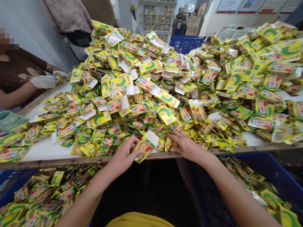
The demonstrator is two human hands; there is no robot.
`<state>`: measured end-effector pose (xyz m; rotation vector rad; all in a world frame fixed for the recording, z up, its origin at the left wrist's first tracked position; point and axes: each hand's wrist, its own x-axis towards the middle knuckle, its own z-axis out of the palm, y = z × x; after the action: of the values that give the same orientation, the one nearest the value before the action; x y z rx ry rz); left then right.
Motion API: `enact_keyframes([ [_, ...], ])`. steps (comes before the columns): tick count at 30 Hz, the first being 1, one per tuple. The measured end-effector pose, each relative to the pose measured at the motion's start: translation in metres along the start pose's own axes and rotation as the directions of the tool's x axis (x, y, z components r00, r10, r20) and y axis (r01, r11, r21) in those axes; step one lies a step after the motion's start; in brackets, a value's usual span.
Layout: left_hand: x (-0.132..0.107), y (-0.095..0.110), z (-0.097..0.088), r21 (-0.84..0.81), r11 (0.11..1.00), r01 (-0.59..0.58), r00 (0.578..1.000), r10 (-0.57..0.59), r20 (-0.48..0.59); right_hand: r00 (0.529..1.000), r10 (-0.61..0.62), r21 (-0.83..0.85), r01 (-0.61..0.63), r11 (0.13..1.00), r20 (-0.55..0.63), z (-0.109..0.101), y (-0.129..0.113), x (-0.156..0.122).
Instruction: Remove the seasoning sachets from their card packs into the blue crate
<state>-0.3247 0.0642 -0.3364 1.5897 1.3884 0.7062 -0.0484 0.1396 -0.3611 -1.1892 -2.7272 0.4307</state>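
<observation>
My left hand (126, 154) is closed on a small yellow-green carton (145, 148) with red fruit printed on it. The carton's white end flap stands open, facing up and right, and it is held just over the table's front edge. To the right, my right hand (186, 145) rests at the front of a heap of small yellow sachets (214, 138), fingers stretched into them and thumb apart. Its fingertips are partly hidden among the sachets. Behind both hands rises a big pile of similar cartons (167, 114), many with white flaps open. Green sachets (107, 142) lie left of my left hand.
Below the wooden table edge (78, 161), a blue crate (267, 160) on the right and another on the left hold cartons. A mug (11, 121) stands at far left. A co-worker's gloved hand (44, 82) is beyond it. Stacked grey crates (155, 15) stand behind.
</observation>
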Motion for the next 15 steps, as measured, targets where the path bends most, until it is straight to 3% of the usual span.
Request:
enact_keyframes([
  [3, 0.001, -0.006, 0.022, -0.354, 0.934, 0.041, 0.998, -0.054, -0.027, 0.997, 0.027, 0.098, -0.019, 0.995, -0.077, 0.005, 0.003, 0.007],
  [7, -0.001, -0.012, 0.033, -0.444, 0.895, 0.044, 0.992, -0.092, -0.087, 0.99, 0.056, 0.325, -0.01, 0.946, -0.132, -0.005, 0.022, 0.009],
  [11, -0.004, -0.014, 0.03, -0.475, 0.876, 0.082, 0.986, -0.141, -0.09, 0.99, 0.143, 0.414, -0.127, 0.901, -0.008, -0.029, 0.041, 0.002],
  [15, -0.003, -0.013, 0.032, -0.536, 0.835, 0.126, 0.983, -0.177, -0.045, 0.98, 0.109, 0.219, -0.144, 0.965, 0.167, -0.027, 0.035, 0.016],
])
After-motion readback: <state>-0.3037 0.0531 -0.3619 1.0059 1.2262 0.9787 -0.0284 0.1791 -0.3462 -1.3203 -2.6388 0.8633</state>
